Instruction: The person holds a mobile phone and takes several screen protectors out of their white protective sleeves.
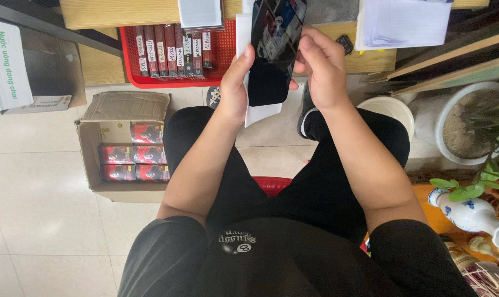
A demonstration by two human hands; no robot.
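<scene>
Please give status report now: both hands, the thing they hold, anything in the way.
Left hand and right hand both grip dark glass sheet. White sleeve behind it. Nothing in the way.

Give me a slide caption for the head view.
Both hands, left and right, hold a dark glass panel above the lap.

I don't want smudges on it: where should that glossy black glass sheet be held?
By its long edges, from the sides. The black glass sheet is thin, flat and reflective, standing tilted with its face open. The left hand pinches the left edge and the right hand the right edge, both low down, off the face.
</scene>
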